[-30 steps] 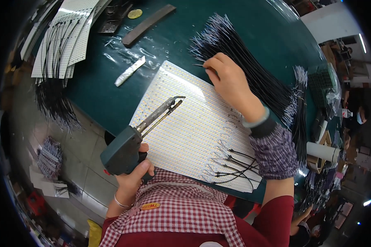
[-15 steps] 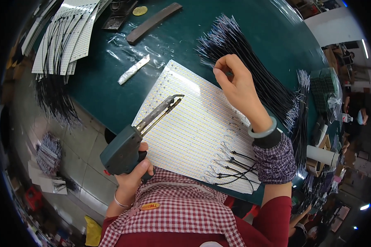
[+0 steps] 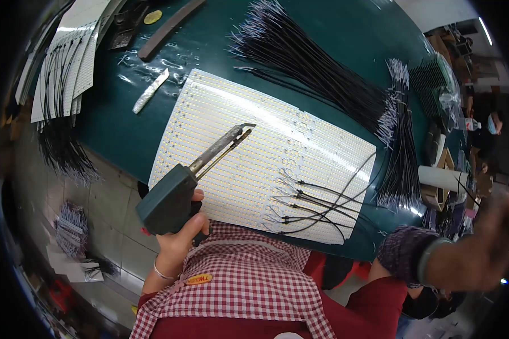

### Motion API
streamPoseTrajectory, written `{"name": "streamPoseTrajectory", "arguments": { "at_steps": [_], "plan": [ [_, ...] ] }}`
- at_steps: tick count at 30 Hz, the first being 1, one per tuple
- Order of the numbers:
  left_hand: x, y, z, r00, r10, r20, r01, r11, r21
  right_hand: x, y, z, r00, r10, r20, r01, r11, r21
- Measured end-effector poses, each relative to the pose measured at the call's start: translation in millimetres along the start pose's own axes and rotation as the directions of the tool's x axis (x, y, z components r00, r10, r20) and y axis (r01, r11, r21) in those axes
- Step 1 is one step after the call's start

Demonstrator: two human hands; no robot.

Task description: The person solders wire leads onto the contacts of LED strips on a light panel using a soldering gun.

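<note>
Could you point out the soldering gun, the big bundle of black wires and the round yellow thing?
Soldering gun point(image 3: 167, 199): head view, middle of its dark green body.
Big bundle of black wires point(image 3: 318, 70): head view, midway along the wires.
Round yellow thing point(image 3: 152, 17): head view, centre of its upper face.

Total electronics workshop vibes, assembly bench style
The green counter point(image 3: 116, 127) had a white circuit board point(image 3: 223, 169), a soldering-gun-type tool point(image 3: 167, 203) above it, a fat bundle of black leads point(image 3: 316, 65) and stacked panels point(image 3: 86, 62). Tiled floor point(image 3: 116, 243) and a tube light point(image 3: 485, 31) also looked pretty factory-ish.
</note>
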State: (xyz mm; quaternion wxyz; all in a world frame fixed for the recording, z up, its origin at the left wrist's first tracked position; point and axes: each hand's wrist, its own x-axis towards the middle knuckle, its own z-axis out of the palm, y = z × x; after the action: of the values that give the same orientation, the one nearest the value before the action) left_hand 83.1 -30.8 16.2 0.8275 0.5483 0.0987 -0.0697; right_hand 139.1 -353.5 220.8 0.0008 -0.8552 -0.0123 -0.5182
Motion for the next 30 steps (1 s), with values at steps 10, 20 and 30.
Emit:
{"name": "streamPoseTrajectory", "arguments": {
  "at_steps": [10, 20, 30],
  "plan": [
    [-9, -8, 6, 0.977, -0.18, 0.117, 0.16, 0.974, 0.159, -166, -44, 99, 0.568, 0.009, 0.823, -0.657, 0.608, 0.447],
    [-16, -21, -2, 0.954, -0.212, 0.21, 0.058, 0.822, 0.567, -184, -45, 108, 0.532, 0.02, 0.846, -0.698, 0.576, 0.426],
    [-14, -24, 0, 0.952, -0.175, 0.25, -0.022, 0.779, 0.627, -188, -43, 111, 0.574, -0.022, 0.819, -0.629, 0.628, 0.458]
  ]
}}
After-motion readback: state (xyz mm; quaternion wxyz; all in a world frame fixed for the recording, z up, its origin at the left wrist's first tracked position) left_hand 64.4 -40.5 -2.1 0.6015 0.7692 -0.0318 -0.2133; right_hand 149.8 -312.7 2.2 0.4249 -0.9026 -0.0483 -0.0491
